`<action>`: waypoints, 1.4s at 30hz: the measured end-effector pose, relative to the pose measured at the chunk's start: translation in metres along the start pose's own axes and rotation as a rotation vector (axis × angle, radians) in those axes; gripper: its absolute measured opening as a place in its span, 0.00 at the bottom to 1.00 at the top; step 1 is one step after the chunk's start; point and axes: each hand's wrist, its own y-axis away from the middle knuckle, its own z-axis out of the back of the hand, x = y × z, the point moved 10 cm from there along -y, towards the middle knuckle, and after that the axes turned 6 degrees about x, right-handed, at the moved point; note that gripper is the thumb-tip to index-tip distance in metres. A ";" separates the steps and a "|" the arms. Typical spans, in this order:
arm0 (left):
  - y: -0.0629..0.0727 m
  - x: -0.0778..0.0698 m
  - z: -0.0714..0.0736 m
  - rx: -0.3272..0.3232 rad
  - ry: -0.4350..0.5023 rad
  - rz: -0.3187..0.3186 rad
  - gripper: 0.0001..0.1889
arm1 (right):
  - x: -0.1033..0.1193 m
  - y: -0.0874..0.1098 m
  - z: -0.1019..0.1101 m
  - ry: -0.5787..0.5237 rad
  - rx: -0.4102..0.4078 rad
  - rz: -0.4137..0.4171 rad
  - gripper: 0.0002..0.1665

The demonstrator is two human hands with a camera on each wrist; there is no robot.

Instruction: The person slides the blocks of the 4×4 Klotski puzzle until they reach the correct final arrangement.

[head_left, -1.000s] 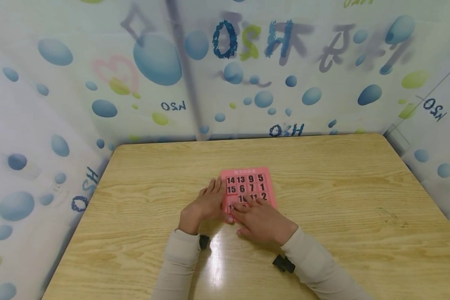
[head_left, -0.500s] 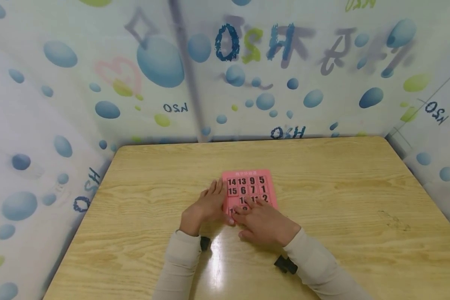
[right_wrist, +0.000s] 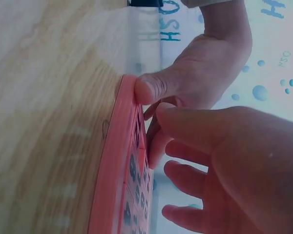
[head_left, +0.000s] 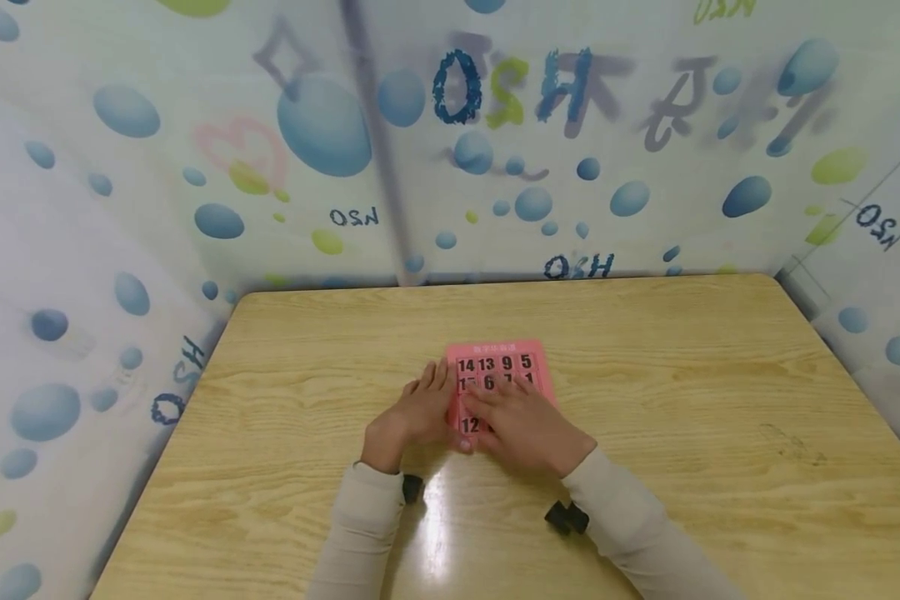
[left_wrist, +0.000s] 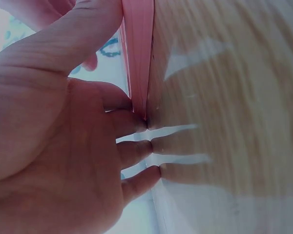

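Observation:
A pink number sliding puzzle (head_left: 497,348) lies flat on the wooden table, its tiles marked with black numbers. My left hand (head_left: 411,414) rests along its left edge with fairly straight fingers, the thumb on the near left corner. In the left wrist view, those fingertips meet the tabletop beside the puzzle's pink side (left_wrist: 139,53). Over the right and lower tiles spreads my right hand (head_left: 528,427), hiding many of them. The right wrist view has its fingers (right_wrist: 185,178) apart above the tile face; contact is hard to judge. The 12 tile (head_left: 469,426) shows at lower left.
The wooden table (head_left: 690,375) extends around the puzzle on all sides. Behind it stands a wall covering (head_left: 607,225) printed with blue and green drops. A black strap piece (head_left: 567,517) sits at the right wrist.
My right hand has shifted up over the puzzle, uncovering the 12 tile and covering more of the second and third rows. The left hand stays at the left edge.

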 end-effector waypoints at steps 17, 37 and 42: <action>-0.006 -0.002 -0.002 0.022 -0.013 0.003 0.66 | -0.012 -0.016 -0.007 0.034 0.053 -0.101 0.37; -0.003 -0.001 -0.002 0.006 -0.026 -0.002 0.66 | -0.009 -0.016 -0.009 0.031 0.056 -0.104 0.34; -0.003 -0.001 -0.002 -0.001 -0.017 -0.007 0.66 | -0.008 -0.016 -0.009 0.045 0.055 -0.104 0.33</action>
